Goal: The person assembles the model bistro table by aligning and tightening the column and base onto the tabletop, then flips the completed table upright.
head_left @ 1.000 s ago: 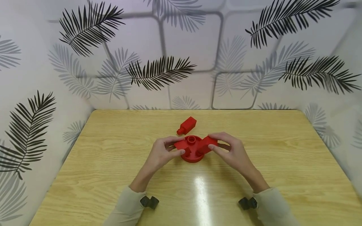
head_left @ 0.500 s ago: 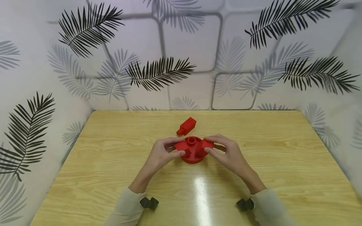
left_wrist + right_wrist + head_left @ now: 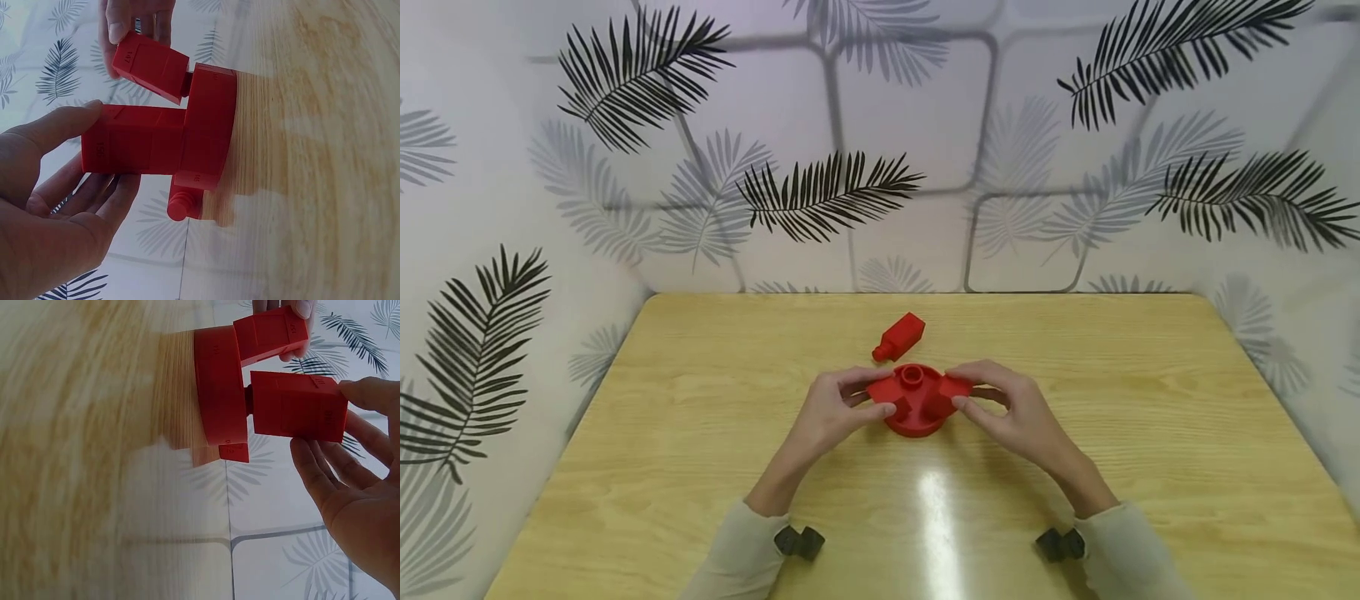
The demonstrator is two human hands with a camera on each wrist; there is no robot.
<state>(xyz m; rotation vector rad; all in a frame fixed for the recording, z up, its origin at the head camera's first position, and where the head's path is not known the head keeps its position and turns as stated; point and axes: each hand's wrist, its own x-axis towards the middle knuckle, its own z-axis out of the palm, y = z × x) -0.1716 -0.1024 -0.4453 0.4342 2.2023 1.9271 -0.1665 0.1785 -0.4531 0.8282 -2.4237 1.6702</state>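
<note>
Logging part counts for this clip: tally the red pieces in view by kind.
Red, plastic-looking round base: 1
Red, plastic-looking boxy blocks: 3 (left block in the left hand, right block in the right hand, far block lying beyond the base)
Total: 4

You are having wide room on the counter point(image 3: 662, 400), left and right of your sleeves point(image 3: 737, 546). Between the two dark wrist devices point(image 3: 800, 542), an open lane is leading to the near rim of the red base point(image 3: 916, 428). Over this base, your left grip point(image 3: 833, 408) with the left block point(image 3: 885, 388) is blocking one side, your right grip point(image 3: 1009, 410) with the right block point(image 3: 953, 388) the other; only a narrow gap is lying between the blocks. The raised ring point(image 3: 912, 375) is standing uncovered from above. Behind the base, the loose red piece point(image 3: 903, 336) is obstructing the way, near your left grip. Farther back, the wall point(image 3: 910, 242) is limiting your reach.
</note>
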